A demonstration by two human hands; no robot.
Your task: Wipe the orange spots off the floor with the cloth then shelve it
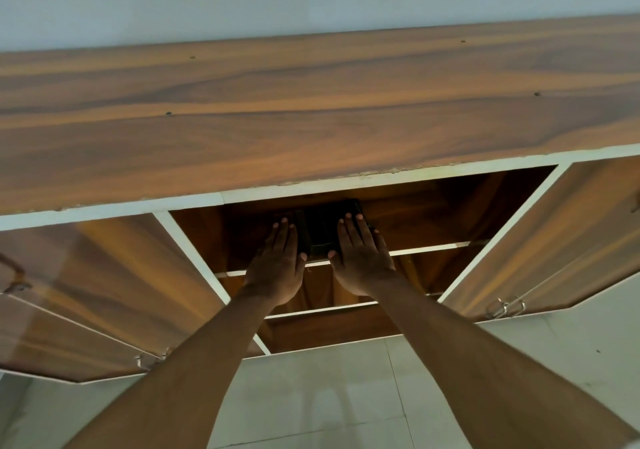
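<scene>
A: Wood-grain laminate, brown with white edging, covers the whole cabinet (311,109), seen from below. Where is the cloth (320,232)?

B: On the upper shelf (429,248) inside the open middle compartment of the cabinet. It looks like a dark, folded bundle, sitting near the shelf's front edge, left of the compartment's middle. The recess is dim, so I cannot tell its colour beyond dark.

A: And the hands?

B: Both arms reach up and forward into the compartment, nearly straight. The left hand (277,261) lies flat, palm away from the camera, fingers extended and close together, pressed along the left side of the cloth. The right hand (362,258) mirrors it on the cloth's right side, fingers also straight and pointing into the cabinet.

A: Are they gripping the cloth?

B: No fingers curl around it. The hands are apart, spread flat, with the cloth between them, and each touches or nearly touches an edge of it. The thumbs angle inward toward each other at the shelf's front lip.

A: What surrounds the compartment?

B: A cabinet door (540,240) swung open to its right, another door (104,292) to its left, a lower shelf (311,311) beneath the wrists, and pale wall tiles (329,396) below the cabinet.
</scene>
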